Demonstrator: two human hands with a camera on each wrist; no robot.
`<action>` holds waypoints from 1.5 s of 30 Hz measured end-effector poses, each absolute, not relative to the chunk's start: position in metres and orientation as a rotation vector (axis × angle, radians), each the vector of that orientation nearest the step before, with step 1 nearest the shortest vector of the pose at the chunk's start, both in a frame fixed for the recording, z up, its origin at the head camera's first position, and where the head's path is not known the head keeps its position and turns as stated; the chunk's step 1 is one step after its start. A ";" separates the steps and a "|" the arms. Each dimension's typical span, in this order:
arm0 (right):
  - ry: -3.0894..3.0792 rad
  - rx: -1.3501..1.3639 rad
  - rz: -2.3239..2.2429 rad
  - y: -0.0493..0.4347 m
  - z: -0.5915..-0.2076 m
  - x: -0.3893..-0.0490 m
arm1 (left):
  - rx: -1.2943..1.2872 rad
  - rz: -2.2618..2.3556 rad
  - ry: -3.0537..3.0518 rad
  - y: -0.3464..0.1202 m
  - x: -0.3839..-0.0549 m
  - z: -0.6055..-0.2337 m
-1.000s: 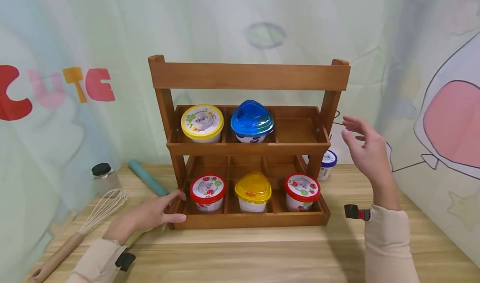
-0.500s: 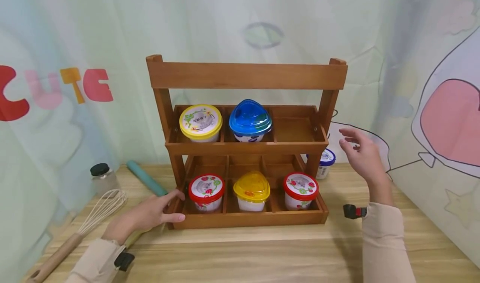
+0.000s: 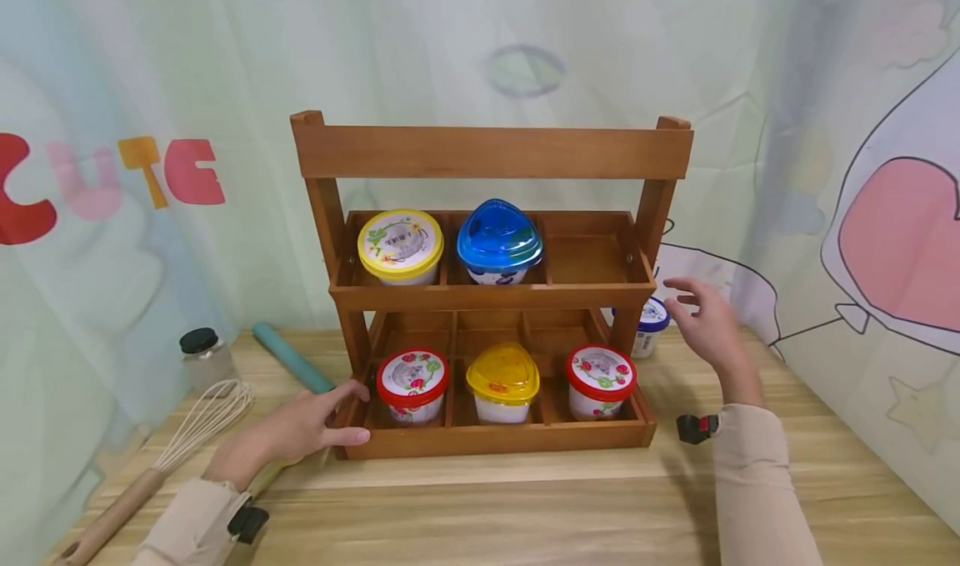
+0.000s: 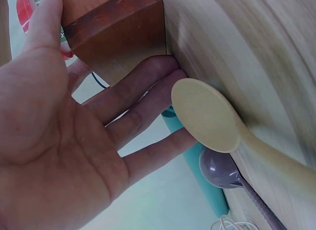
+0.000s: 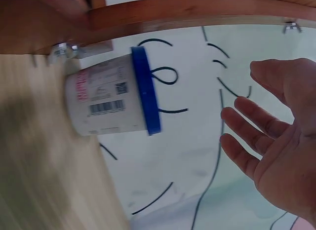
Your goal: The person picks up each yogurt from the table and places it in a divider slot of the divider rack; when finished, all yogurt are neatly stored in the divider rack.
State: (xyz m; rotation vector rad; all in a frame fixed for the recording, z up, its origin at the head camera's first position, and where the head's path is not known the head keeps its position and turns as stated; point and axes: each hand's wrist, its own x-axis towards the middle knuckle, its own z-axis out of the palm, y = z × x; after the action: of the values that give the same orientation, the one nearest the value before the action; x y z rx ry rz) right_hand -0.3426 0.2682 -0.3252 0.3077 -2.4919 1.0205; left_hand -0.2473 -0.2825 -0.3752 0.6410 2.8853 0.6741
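A two-tier brown wooden rack [image 3: 491,152] stands upright on the table. My left hand [image 3: 300,424] lies against its lower left end, fingers extended along the side and thumb at the front. To the right of the rack, my right hand [image 3: 708,324] hovers with loosely bent fingers and holds nothing. Just left of it, partly behind the rack's right post, stands a white tub with a dark-blue lid [image 5: 106,96]; a gap separates hand and tub in the right wrist view. The upper tier holds a yellow-lidded tub [image 3: 401,245] and a blue-domed tub [image 3: 498,245].
Red-lidded tubs [image 3: 412,383] flank a yellow-domed tub [image 3: 502,383] on the lower tier. At left lie a whisk [image 3: 198,428], a teal rod [image 3: 288,353] and a dark-capped jar [image 3: 206,358]. A cream spoon [image 4: 205,114] is near my left fingers. Curtains stand behind.
My right hand has come down and moved left, closer to the blue-lidded tub. The left hand stays against the rack. The view has shifted slightly.
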 end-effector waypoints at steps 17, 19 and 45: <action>-2.589 0.259 0.948 0.268 -0.358 -0.367 | 0.641 0.689 2.882 -0.283 -0.251 -0.376; -2.597 0.258 0.948 0.267 -0.361 -0.371 | 0.645 0.696 2.882 -0.282 -0.252 -0.376; -2.687 0.135 1.074 0.252 -0.387 -0.382 | 0.671 0.672 2.898 -0.284 -0.249 -0.376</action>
State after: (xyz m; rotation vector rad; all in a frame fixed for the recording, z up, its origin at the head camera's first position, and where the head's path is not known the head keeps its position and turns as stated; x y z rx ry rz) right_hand -0.3820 0.2520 -0.3874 0.1349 -2.6871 1.0737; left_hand -0.2492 -0.2843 -0.3762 0.6705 2.8982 0.6722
